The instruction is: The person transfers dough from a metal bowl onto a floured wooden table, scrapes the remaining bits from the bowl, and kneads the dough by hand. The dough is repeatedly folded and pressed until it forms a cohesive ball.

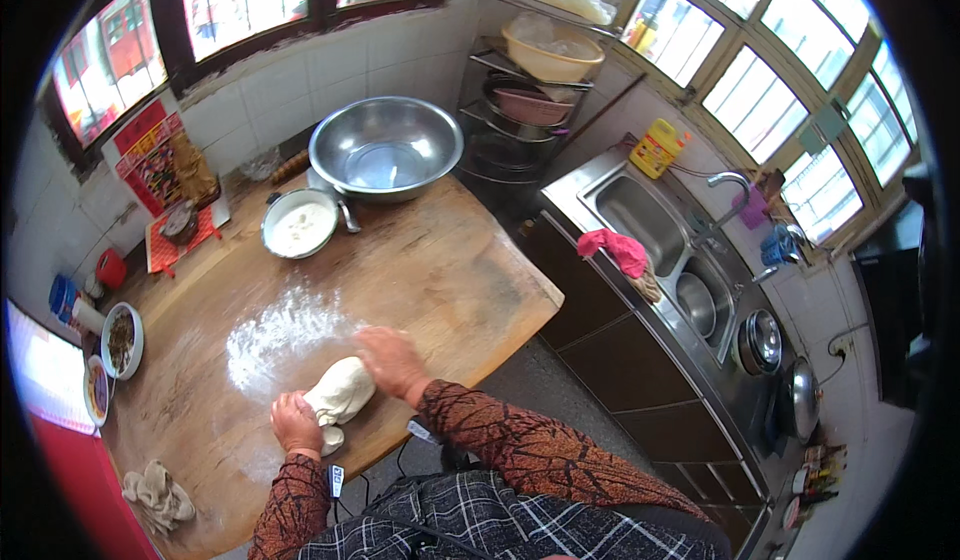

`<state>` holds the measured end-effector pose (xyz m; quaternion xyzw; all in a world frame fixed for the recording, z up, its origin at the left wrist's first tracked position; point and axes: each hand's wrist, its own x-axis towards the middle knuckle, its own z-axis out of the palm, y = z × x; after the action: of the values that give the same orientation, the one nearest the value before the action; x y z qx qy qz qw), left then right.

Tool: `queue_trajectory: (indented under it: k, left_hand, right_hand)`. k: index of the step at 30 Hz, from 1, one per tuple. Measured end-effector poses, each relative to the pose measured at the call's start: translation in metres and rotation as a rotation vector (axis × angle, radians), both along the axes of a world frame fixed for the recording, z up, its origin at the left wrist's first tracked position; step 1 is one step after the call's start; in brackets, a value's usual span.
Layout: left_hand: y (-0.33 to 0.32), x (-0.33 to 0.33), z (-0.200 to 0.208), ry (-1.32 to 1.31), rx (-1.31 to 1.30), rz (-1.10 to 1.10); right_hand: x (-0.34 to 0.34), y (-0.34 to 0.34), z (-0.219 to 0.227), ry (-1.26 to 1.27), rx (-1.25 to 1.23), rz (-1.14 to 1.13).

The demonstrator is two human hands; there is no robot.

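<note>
A pale lump of dough (342, 392) lies on the wooden table (440, 290) near its front edge, with a small bulge at its lower end. My left hand (296, 423) grips the dough's left side, fingers curled against it. At the dough's upper right end is my right hand (393, 362), its fingers stretched out to the left; it is slightly blurred, and the palm side is hidden. A patch of white flour (285, 335) is spread over the wood just beyond the dough.
Toward the back stand a bowl of flour (300, 224) and a large steel basin (386, 148). Bowls of food (122, 341) line the left edge, near a crumpled cloth (157, 496). Right of the table are a sink (640, 215) and a rack (500, 115).
</note>
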<state>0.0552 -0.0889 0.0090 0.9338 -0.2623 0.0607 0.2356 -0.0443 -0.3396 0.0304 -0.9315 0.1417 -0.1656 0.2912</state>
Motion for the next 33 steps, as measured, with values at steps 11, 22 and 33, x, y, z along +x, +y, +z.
queue_trajectory:
  k: [11,22,33]
  left_hand:
    - [0.007,0.006,-0.015,-0.008,-0.015,-0.026]
    - [0.003,0.001,-0.003,-0.015,-0.029,-0.031]
    - [0.0,-0.001,0.006,0.025,-0.018,-0.01]
  right_hand:
    - [-0.103,-0.057,-0.028,0.307,-0.284,-0.239]
    - [-0.103,-0.061,-0.022,0.284,-0.269,-0.208]
    - [-0.1,-0.063,-0.017,0.294,-0.288,-0.209]
